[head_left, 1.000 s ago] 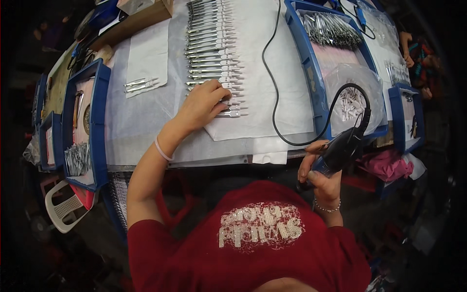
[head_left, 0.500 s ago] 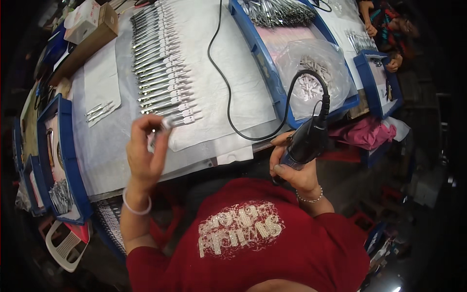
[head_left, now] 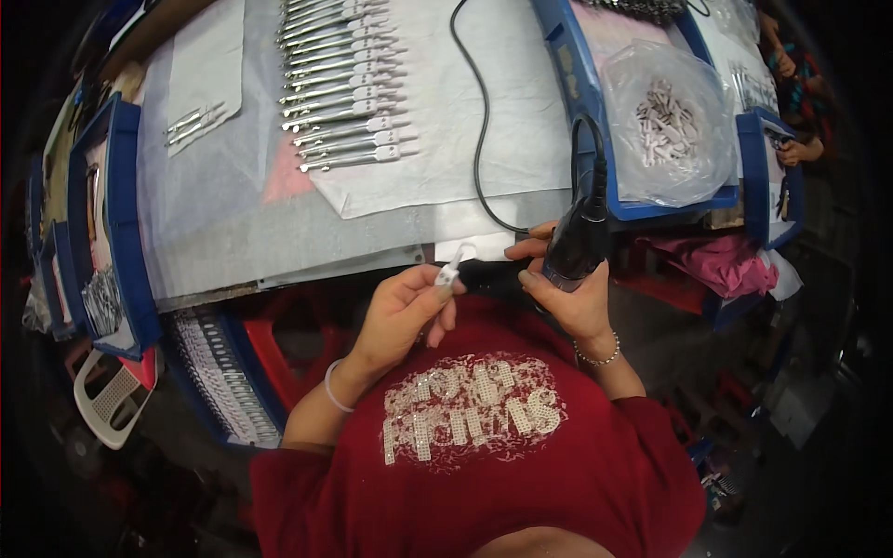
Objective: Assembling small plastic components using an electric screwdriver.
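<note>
Slightly apart by the table edge, left hand pinches a white piece, right hand a black tool.

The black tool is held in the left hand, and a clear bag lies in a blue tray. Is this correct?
Not quite: the head view shows the black tool in the right hand, not the left hand. The clear bag does lie in the blue tray.

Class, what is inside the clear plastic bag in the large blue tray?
The bag holds a heap of small white pieces. Pieces deeper down are covered, as is the part of the blue tray beneath.
</note>
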### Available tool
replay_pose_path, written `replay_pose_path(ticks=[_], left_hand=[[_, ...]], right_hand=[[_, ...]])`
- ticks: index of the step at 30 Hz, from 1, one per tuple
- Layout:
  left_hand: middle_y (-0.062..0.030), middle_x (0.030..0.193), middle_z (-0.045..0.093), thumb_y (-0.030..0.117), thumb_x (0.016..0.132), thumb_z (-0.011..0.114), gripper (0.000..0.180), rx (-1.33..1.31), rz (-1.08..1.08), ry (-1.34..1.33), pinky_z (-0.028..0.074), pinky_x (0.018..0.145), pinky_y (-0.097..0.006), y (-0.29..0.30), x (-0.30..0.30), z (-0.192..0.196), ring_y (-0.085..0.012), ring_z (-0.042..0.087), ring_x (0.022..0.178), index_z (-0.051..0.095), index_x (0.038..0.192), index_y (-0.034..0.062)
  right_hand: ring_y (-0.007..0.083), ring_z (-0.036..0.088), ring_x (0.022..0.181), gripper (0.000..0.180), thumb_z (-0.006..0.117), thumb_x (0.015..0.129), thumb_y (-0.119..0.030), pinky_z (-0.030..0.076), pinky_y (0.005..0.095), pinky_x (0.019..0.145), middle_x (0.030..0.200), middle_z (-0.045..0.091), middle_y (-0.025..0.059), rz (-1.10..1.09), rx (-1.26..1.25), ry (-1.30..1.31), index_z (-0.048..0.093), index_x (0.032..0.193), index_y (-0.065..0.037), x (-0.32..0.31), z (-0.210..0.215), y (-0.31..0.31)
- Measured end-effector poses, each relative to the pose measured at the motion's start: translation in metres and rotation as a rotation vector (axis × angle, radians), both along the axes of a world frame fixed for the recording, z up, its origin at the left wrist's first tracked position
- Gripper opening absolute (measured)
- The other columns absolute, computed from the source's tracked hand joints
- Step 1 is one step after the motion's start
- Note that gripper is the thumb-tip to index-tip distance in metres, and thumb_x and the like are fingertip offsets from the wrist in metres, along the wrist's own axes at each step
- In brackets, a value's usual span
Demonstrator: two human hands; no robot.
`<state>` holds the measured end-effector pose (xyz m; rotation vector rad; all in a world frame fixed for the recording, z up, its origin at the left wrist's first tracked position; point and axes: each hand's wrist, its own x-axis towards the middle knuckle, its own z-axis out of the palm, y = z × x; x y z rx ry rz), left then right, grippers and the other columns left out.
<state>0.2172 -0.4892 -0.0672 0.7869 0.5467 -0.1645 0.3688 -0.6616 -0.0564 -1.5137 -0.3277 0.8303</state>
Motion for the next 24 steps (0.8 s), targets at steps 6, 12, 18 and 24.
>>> replay_pose_path(ticks=[6,12,18,24], left_hand=[[-0.0027,0.066,0.056,0.037,0.102,0.035,0.048,-0.176,-0.026,-0.004,0.034,0.048,-0.019,-0.016,0.005,-0.020,-0.0055,0.043,0.050,0.061,0.105,-0.0024],[-0.0014,0.061,0.048,0.038,0.101,0.038,0.045,-0.510,0.057,0.041,0.031,0.048,-0.023,-0.023,0.012,-0.041,-0.0086,0.038,0.049,0.058,0.102,-0.0011],[-0.0021,0.064,0.049,0.038,0.100,0.040,0.041,-0.682,0.196,0.067,0.032,0.048,-0.023,-0.033,0.015,-0.054,-0.0092,0.039,0.050,0.057,0.099,0.0016],[0.0007,0.064,0.044,0.042,0.100,0.037,0.041,-0.619,0.183,0.056,0.030,0.050,-0.023,-0.039,0.015,-0.049,-0.0085,0.035,0.051,0.056,0.098,0.0059]], right_hand=[[0.0041,0.055,0.070,0.041,0.069,0.074,0.005,0.045,0.0192,0.063,0.103,0.066,0.0164,0.064,-0.053,-0.004,0.051,0.112,0.003,-0.004,-0.005,0.007],[0.0028,0.055,0.070,0.044,0.070,0.072,0.006,0.045,0.0193,0.064,0.104,0.067,0.0145,0.124,-0.088,-0.061,0.053,0.112,0.000,0.000,-0.010,0.010],[0.0103,0.063,0.092,0.043,0.074,0.072,-0.002,0.049,0.0250,0.081,0.100,0.069,0.0088,0.238,-0.238,-0.180,0.056,0.111,0.000,0.011,-0.008,0.010],[0.0119,0.063,0.095,0.045,0.074,0.072,0.000,0.049,0.0266,0.083,0.101,0.068,0.0096,0.092,-0.138,-0.087,0.054,0.112,0.001,0.008,-0.008,0.012]])
